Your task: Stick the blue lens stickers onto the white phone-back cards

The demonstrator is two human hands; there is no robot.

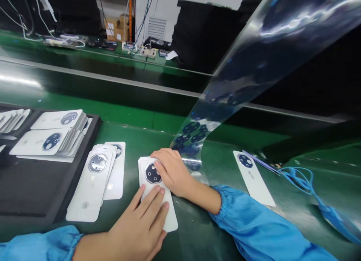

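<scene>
A white card (172,223) with a dark round lens piece (153,173) lies on the green belt between my hands. My left hand (141,219) rests flat on its lower half, fingers spread. My right hand (172,171) covers the card's upper edge, its fingers touching the lens piece and hiding part of it. Just left of my left hand stands a loose pile of similar cards (90,182). A clear plastic film (203,118) printed with dark round lenses rises behind my right hand and curves up to the right.
A black tray (36,186) at the left holds stacked white cards (47,141). Another card (251,176) lies to the right, next to a coiled blue cord (299,178). Beyond a metal rail, a far green bench carries cables, electrical devices and cardboard boxes (117,28).
</scene>
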